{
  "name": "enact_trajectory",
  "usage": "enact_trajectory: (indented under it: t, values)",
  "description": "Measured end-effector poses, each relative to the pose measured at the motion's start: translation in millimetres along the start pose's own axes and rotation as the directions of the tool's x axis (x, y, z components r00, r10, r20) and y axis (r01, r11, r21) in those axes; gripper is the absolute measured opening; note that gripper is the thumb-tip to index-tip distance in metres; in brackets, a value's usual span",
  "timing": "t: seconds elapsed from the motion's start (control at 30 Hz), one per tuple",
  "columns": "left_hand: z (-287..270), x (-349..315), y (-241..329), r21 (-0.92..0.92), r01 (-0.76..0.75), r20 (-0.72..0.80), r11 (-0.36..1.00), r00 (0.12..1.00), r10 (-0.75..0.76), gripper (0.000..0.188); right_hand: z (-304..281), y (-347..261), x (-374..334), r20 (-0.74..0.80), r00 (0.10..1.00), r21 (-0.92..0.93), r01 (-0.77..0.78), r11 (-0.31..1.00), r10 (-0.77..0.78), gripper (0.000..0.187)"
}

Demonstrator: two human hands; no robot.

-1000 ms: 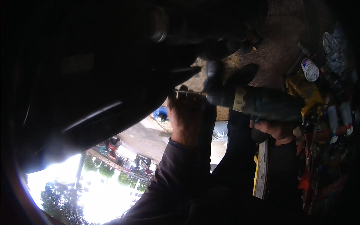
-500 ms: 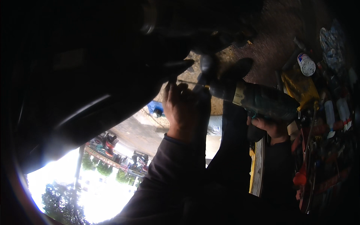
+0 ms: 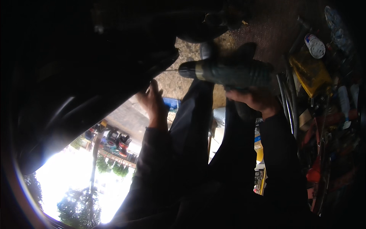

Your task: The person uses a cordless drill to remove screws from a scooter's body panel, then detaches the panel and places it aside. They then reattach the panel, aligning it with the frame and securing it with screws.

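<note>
My right hand [image 3: 253, 100] is wrapped round the grip of a dark green power drill [image 3: 232, 72], which lies level with its chuck to the left. A thin bit [image 3: 171, 70] sticks out of the chuck, its tip at the edge of a large, glossy dark panel [image 3: 84, 91]. Just below that tip, my left hand [image 3: 151, 103] has its fingers bent against the panel's lower edge. Some of those fingers are in shadow or hidden by the panel.
To the right, a white tub [image 3: 315, 46], a yellow bag-like item [image 3: 310, 74], clear bottles [image 3: 344, 100] and a red tool part [image 3: 314, 171] crowd together. Dark hoses [image 3: 289, 101] run near my right wrist. Beyond the panel, goods [image 3: 118, 141] stand before bright daylight.
The drill has moved left and up, bringing its bit to the panel's edge. My left hand has left the bit, shifting left and down along the panel. The view has shifted a little.
</note>
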State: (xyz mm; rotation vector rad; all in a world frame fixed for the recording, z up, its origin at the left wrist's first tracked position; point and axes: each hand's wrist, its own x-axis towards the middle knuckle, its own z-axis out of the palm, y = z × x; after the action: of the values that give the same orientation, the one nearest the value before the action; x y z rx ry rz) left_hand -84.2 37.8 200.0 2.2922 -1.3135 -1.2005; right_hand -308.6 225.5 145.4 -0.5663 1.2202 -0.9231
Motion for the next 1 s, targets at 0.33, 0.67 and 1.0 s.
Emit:
enact_trajectory:
  t: [0.33, 0.67, 1.0]
  values:
    - [9, 13, -16, 0.002, -0.036, -0.003, 0.999, 0.999, 0.036, 0.087, 18, 3, 41, 0.08, 0.986, 0.368, -0.164, 0.915, 0.145, 0.026]
    - [15, 17, -20, -0.013, -0.03, -0.117, 0.999, 0.993, 0.029, 0.069, 15, -6, 39, 0.084, 0.98, 0.318, -0.2, 0.927, 0.182, 0.025]
    - [16, 19, -18, 0.007, -0.012, -0.115, 1.0, 0.993, 0.013, 0.069, 17, -5, 40, 0.092, 0.972, 0.315, -0.233, 0.92, 0.215, 0.025]
